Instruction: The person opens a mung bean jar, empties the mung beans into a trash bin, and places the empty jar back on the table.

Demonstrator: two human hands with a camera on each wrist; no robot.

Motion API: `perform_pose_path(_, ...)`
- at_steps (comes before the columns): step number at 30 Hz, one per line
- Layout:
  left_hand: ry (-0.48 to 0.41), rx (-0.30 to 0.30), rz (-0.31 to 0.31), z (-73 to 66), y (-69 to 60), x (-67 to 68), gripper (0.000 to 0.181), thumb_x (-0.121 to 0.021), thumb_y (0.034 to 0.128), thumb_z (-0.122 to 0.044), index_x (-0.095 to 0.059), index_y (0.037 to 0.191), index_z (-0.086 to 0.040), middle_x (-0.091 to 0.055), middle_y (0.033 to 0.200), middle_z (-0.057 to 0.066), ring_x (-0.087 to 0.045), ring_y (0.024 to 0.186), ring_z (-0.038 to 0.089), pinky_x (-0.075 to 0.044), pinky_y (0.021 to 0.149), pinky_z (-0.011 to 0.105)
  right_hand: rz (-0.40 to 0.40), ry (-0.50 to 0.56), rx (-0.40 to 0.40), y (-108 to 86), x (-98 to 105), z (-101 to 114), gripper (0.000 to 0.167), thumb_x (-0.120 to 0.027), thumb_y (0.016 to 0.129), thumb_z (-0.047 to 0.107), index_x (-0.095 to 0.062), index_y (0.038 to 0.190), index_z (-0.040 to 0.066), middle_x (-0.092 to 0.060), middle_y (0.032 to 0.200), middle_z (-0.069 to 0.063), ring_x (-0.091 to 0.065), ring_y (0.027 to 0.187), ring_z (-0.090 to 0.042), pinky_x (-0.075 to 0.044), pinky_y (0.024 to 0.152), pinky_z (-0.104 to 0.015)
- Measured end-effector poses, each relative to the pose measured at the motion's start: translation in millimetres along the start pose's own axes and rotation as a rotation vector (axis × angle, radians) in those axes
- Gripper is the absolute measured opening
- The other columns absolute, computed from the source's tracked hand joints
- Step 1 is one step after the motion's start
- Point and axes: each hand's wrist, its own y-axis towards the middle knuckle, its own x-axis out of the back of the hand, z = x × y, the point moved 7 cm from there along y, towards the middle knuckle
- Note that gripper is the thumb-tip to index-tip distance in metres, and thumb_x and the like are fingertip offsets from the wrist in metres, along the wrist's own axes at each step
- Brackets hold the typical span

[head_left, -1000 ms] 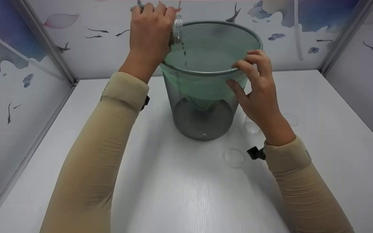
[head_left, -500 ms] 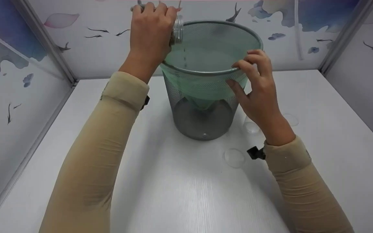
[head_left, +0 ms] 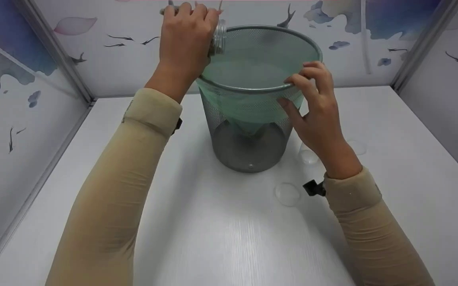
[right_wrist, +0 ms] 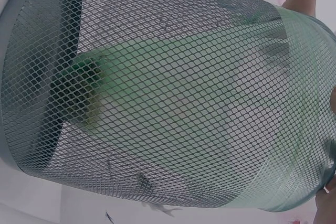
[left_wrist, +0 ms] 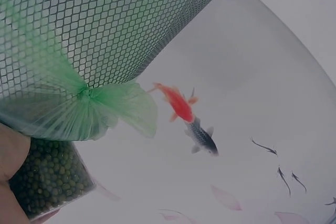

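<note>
My left hand point(head_left: 185, 43) grips a clear jar point(head_left: 220, 37), tipped on its side with its mouth over the left rim of a grey mesh wastebasket point(head_left: 249, 153). Green beans, probably mung beans point(left_wrist: 52, 174), fill the jar's visible part in the left wrist view. A thin green bag point(head_left: 253, 67) lines the basket and is folded over its rim, gathered at one side point(left_wrist: 86, 94). My right hand point(head_left: 320, 107) holds the basket's right rim, fingers over the edge and thumb outside. Through the mesh, the right wrist view shows a dark green mass point(right_wrist: 79, 93) low in the bag.
On the white table point(head_left: 221, 238), a clear round lid or ring point(head_left: 287, 194) lies in front of the basket. A small clear container point(head_left: 309, 156) stands beside the right wrist, with another clear ring point(head_left: 358, 147) behind it. Printed panels wall the table's back and sides.
The thin stream of beans falling from the jar's mouth has thinned and is no longer visible. The left hand and jar have shifted very slightly; the right hand stays on the rim.
</note>
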Motion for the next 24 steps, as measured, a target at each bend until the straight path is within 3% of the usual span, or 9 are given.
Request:
perform_pose_path(11,0.06,-0.021,0.087,-2.1,0.4,-2.4,0.057,-0.066,0.1013,-0.011,-0.052,0.157,-0.009,-0.066,0.141,0.016,-0.063,0.124,0.038,-0.051,0.106,0.052,0.003,-0.003,-0.002,-0.8,-0.3,-0.3,0.033,-0.077,0.099,0.011,-0.065,0.13,0.007,-0.055,0.126,-0.021,-0.045,0.141,-0.041,-0.035,0.12,-0.055)
perform_pose_path(24,0.037,-0.017,0.087,-1.8,1.1,-2.2,0.055,-0.065,0.1016,-0.01,-0.053,0.155,-0.008,-0.066,0.14,0.017,-0.062,0.125,0.038,-0.051,0.107,0.052,-0.003,0.003,0.004,0.3,0.0,0.0,0.033,-0.077,0.099,0.01,-0.066,0.129,0.007,-0.055,0.125,-0.021,-0.046,0.14,-0.041,-0.036,0.12,-0.056)
